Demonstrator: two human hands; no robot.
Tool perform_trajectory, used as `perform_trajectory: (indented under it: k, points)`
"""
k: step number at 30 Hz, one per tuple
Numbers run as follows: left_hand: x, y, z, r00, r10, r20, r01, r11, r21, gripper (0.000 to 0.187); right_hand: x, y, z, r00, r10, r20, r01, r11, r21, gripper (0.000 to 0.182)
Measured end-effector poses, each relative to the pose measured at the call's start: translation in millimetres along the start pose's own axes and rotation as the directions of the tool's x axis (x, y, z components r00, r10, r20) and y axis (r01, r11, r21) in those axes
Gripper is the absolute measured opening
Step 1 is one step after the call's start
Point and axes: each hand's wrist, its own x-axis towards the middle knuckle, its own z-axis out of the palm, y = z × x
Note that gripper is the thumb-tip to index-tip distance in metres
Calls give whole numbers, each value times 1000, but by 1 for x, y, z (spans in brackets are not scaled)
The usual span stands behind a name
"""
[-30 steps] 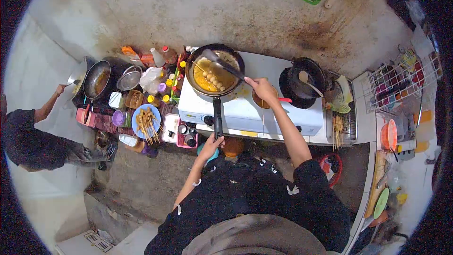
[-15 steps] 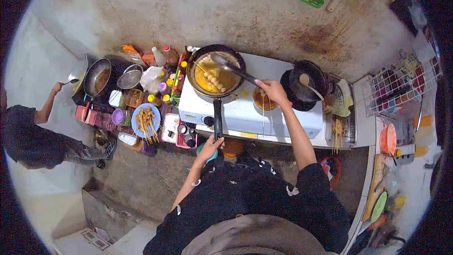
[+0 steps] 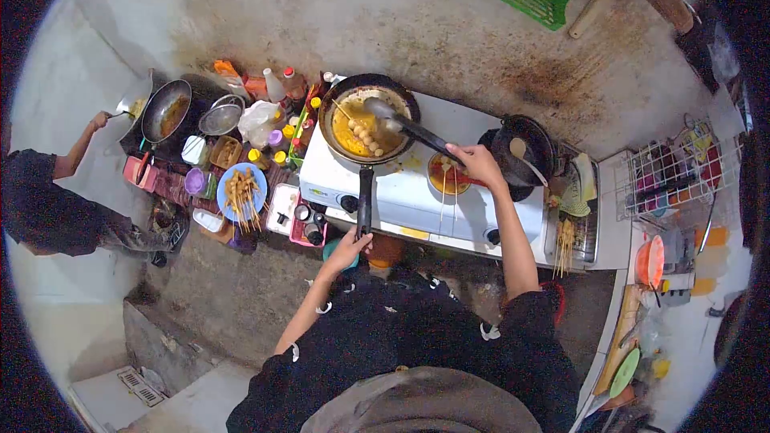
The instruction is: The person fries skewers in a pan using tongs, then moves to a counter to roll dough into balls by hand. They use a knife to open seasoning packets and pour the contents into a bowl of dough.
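A frying pan (image 3: 329, 144) sits at the left end of the white stove (image 3: 401, 199). Yellow egg mixture (image 3: 346, 138) covers part of its base, and a skewer of round balls (image 3: 365, 138) lies in it. My left hand (image 3: 350, 248) is closed round the pan's black handle (image 3: 366, 200), near its end. My right hand (image 3: 479, 164) grips a black-handled spatula (image 3: 421, 133), whose blurred grey head is over the right side of the pan. Below the right hand is a bowl of orange-red sauce (image 3: 447, 176) with thin sticks across it.
A dark pot (image 3: 521, 140) with a ladle (image 3: 525, 160) stands at the stove's right. Skewers fill a blue plate (image 3: 255, 210) on the left, among bottles and tubs. A co-worker (image 3: 56, 200) stands farther left by a wok (image 3: 167, 112). More skewers (image 3: 565, 244) lie right.
My right hand and the spatula have shifted slightly right and down across the pan. My left hand still holds the handle. The co-worker's hand has moved up. The view has shifted slightly.
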Motion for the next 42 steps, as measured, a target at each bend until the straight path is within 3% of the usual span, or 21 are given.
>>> perform_trajectory:
  k: [3,6,8,11,14,17,20,23,26,30,32,35,38,42]
  points:
    - [-3,9,3,999,-27,-24,28,998,50,23,-2,-7,0,997,0,-73,-6,997,-76,51]
    - [-2,5,2,1000,-15,-25,16,999,41,22,-3,-14,-3,999,7,39,-6,1000,-24,50]
    - [0,1,1,1000,-13,-22,13,999,37,22,-2,-11,1,995,-24,-100,22,1000,-15,50]
    - [-2,3,1,1000,-5,-11,6,999,45,22,-1,-13,1,997,-25,-71,15,990,-137,51]
    - [-2,6,0,1000,0,-12,1,999,51,21,-3,-20,-4,996,61,60,-61,998,-6,52]
    - [-3,5,2,1000,-9,-17,9,1000,29,21,-7,-24,-5,999,42,-35,-46,993,-111,52]
    - [-1,5,0,1000,-3,-10,3,999,34,22,-5,-19,-2,999,17,38,-17,1000,3,51]
    - [-3,9,1,1000,-13,-14,14,999,41,23,-5,-17,-3,999,15,-41,-17,999,-45,50]
    - [-4,10,1,1000,-15,-14,16,999,52,23,-14,-30,-10,999,46,-10,-47,993,-106,49]
    - [-3,7,1,1000,17,-13,-17,999,46,23,-15,-30,-12,1000,-4,-16,4,1000,-18,48]
    - [-3,7,2,1000,-7,-12,8,999,51,22,-11,-25,-11,998,-4,-64,-8,984,-180,46]
    - [-1,4,-1,1000,-1,0,1,999,36,22,-12,-33,-17,998,58,37,-54,995,-89,46]
    - [-1,1,0,1000,20,13,-19,1000,-7,22,-14,-36,-15,998,23,-57,-28,996,-90,49]
    - [-3,8,0,1000,-26,-9,26,999,48,23,-11,-38,-11,999,36,1,-35,994,-108,51]
